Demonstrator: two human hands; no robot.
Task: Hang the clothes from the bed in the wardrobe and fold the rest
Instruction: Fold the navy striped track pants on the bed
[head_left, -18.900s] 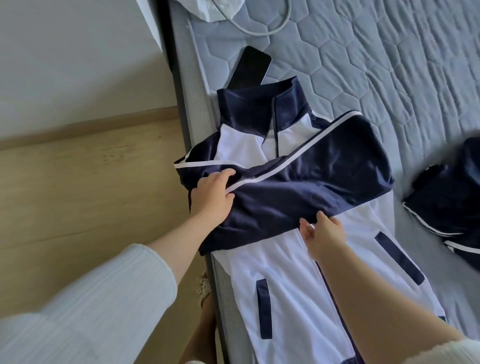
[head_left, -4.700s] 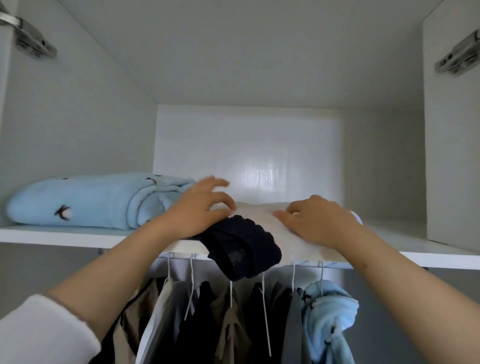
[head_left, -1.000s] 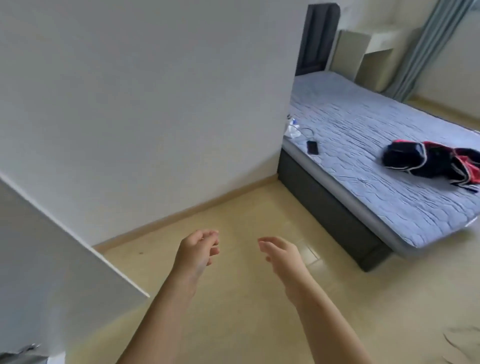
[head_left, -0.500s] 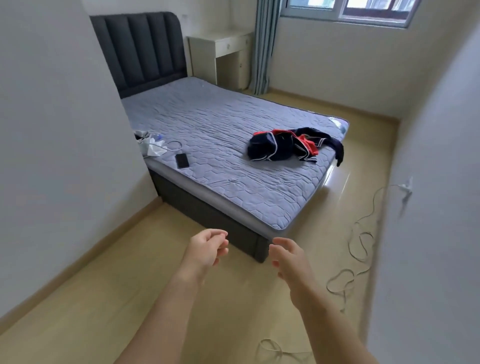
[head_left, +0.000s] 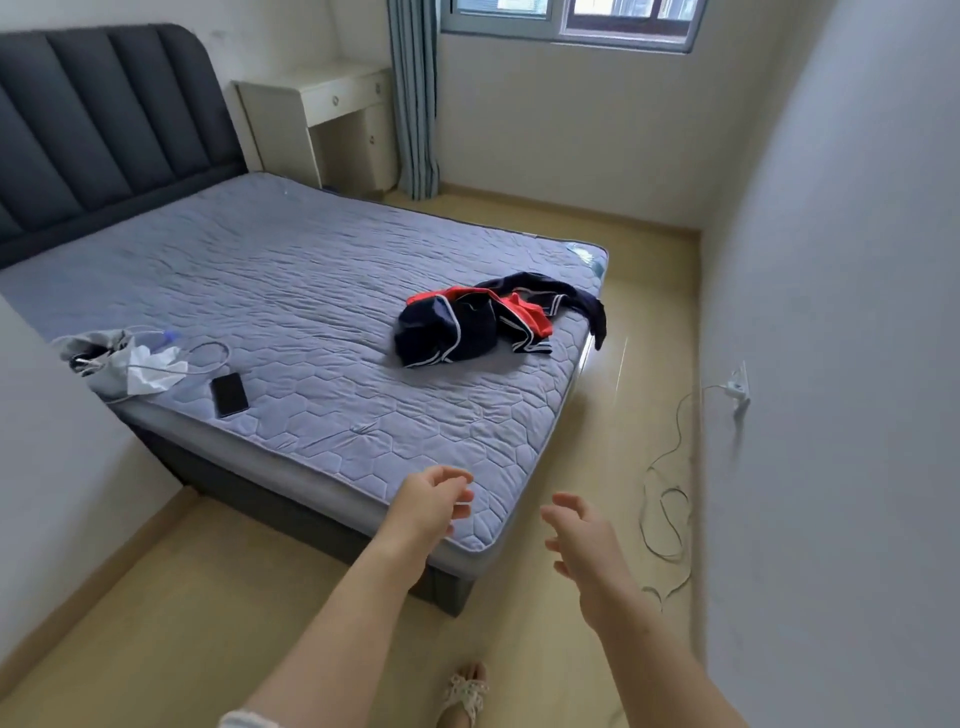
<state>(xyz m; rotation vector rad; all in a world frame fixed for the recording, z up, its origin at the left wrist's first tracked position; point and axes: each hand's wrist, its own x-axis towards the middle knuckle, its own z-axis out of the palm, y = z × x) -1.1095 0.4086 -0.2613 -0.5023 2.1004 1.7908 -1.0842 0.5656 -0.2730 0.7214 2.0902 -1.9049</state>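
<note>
Since half a second ago the view has closed on the bed (head_left: 322, 291), whose near corner now lies just beyond both hands. Left hand (head_left: 426, 506) and right hand (head_left: 582, 540) are raised apart over the floor, fingers loosely spread, holding nothing; this reads as an approach, arms readied for a pick-up. One sandalled foot (head_left: 465, 693) shows at the near edge. A loose cable (head_left: 667, 499) trails along the floor at right to a wall socket (head_left: 737, 387), a possible trip point. On the left near edge of the mattress lie a phone (head_left: 229, 394) and a bag (head_left: 111, 358). Farther, toward the right edge, sits the remaining crumpled navy-and-red clothing (head_left: 483, 322), one sleeve hanging off the side.
</note>
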